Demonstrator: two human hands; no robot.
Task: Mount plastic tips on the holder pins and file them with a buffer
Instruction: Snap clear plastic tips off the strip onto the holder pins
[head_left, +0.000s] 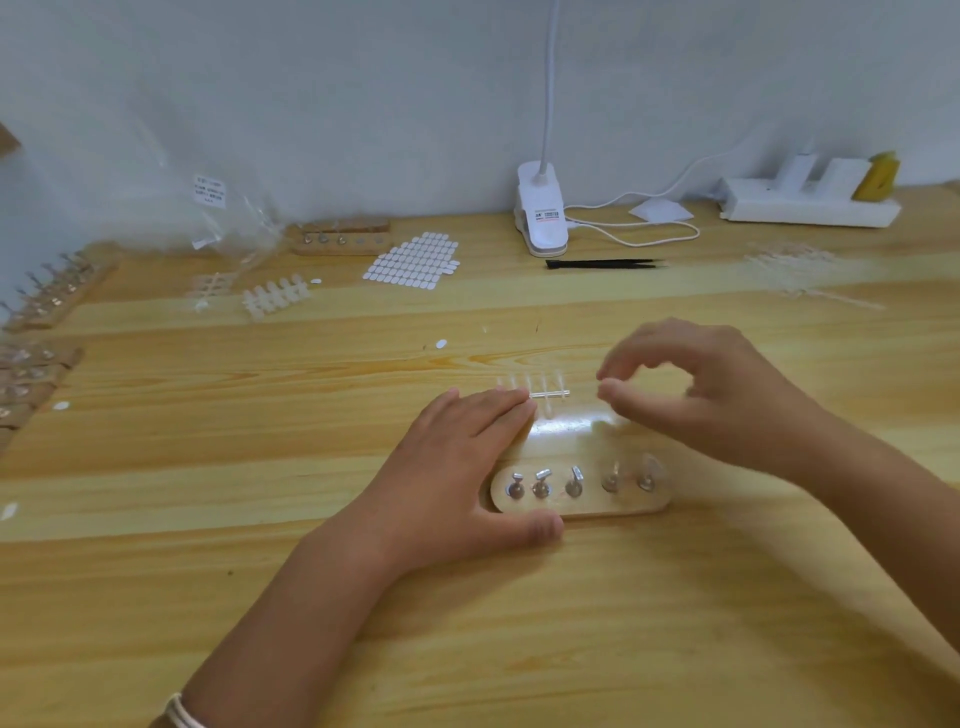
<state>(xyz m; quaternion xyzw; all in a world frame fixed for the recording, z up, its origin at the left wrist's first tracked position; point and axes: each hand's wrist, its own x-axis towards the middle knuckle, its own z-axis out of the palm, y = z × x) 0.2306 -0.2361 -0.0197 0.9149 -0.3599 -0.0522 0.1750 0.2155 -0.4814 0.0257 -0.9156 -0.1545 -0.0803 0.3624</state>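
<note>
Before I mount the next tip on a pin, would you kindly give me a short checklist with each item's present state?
1. Is the holder steadied? Ok: the left hand lies flat across its left end.
2. Are there free pins? Ok: the three on the left are bare, and the two on the right carry clear tips.
3. Is the tip strip in reach? Ok: it lies behind the holder by the left fingertips.
4. Is there a tip in the right hand? Cannot tell: thumb and forefinger nearly meet, but blur hides any tip.
</note>
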